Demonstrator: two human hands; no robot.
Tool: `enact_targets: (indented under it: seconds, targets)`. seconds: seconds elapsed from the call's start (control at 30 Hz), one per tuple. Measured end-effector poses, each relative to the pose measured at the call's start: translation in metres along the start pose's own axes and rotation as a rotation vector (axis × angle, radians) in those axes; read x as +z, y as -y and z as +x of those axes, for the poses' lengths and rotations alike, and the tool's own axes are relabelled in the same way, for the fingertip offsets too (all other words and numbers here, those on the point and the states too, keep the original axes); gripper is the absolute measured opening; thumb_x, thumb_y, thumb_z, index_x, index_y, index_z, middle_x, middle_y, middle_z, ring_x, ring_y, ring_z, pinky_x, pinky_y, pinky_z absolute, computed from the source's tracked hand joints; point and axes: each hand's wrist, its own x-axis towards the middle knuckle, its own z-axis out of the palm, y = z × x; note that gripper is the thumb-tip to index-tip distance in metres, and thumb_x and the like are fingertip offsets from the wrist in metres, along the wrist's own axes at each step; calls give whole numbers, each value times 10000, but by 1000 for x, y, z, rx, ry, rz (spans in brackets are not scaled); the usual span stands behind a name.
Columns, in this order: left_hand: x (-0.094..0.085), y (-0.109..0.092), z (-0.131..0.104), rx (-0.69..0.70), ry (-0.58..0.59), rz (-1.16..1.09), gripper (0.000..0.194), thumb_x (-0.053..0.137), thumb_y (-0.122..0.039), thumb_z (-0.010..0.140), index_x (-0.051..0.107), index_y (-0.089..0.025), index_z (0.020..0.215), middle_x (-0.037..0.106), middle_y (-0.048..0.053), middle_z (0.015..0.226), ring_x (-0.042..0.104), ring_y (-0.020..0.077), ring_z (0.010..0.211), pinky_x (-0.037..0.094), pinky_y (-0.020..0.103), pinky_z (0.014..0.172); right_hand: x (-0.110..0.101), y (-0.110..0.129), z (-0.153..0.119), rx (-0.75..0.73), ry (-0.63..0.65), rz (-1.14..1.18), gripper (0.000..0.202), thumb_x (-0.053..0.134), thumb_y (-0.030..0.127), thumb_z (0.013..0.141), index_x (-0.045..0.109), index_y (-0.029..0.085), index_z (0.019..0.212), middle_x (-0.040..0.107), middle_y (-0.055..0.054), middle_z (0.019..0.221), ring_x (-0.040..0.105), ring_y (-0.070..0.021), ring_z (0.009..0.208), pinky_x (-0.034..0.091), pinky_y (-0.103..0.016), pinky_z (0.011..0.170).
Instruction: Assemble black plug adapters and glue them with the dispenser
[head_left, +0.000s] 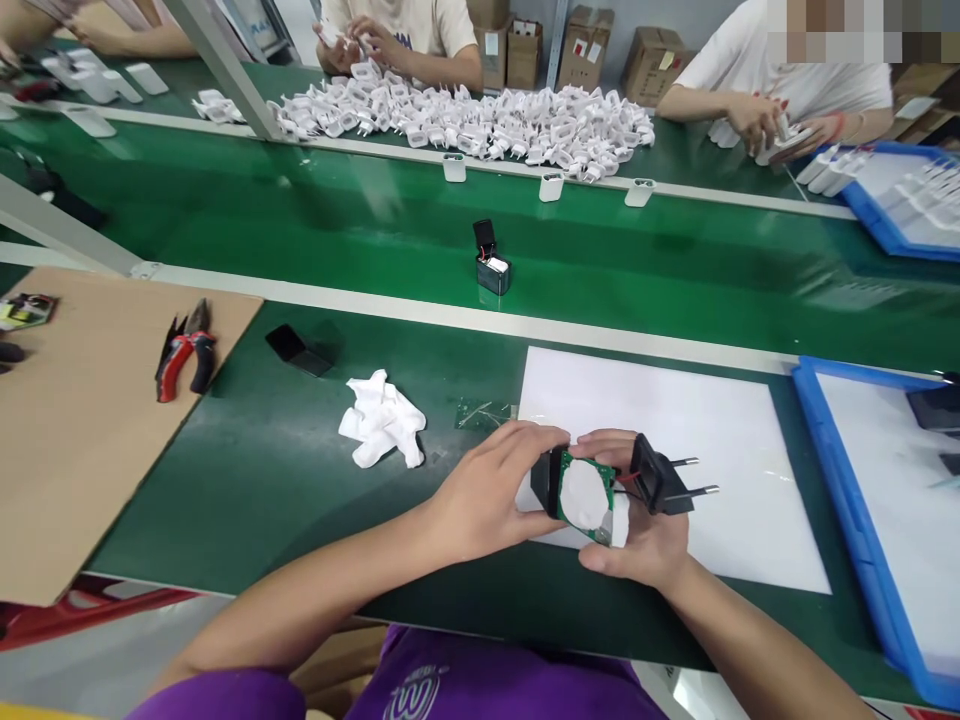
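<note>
Green bench, white sheet near front edge. Black housing gripped by left hand; green board and plug cap cupped by right hand. Red wires best kept unpinched; board seated square.

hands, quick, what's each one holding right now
Left hand: closed on the black charger housing with the green circuit board.
Right hand: closed, cradling the circuit board beside the black plug cap.
</note>
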Motion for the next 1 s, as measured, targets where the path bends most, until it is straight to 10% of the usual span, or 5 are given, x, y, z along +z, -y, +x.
enact_targets:
  seconds: [0.67,1.0]
  targets:
    - [-1,1,0,20,24,-13,603,715,-343,803,395,-235,1302,584,75,1292,517,259,1222,470,436,1010,0,4,-4,69,-10,-79,527,769,497,796,559,239,1205,597,-90,1099,588,-277,1043,519,-441,879]
    - [4,20,11,-279,200,-173,757,736,-412,751,358,-234,1382,507,111,1395,526,296,1245,451,437,1018,3,-24,-3,127,-88,-392,457,688,551,836,575,203,1109,642,-71,983,640,-254,868,553,-370,734]
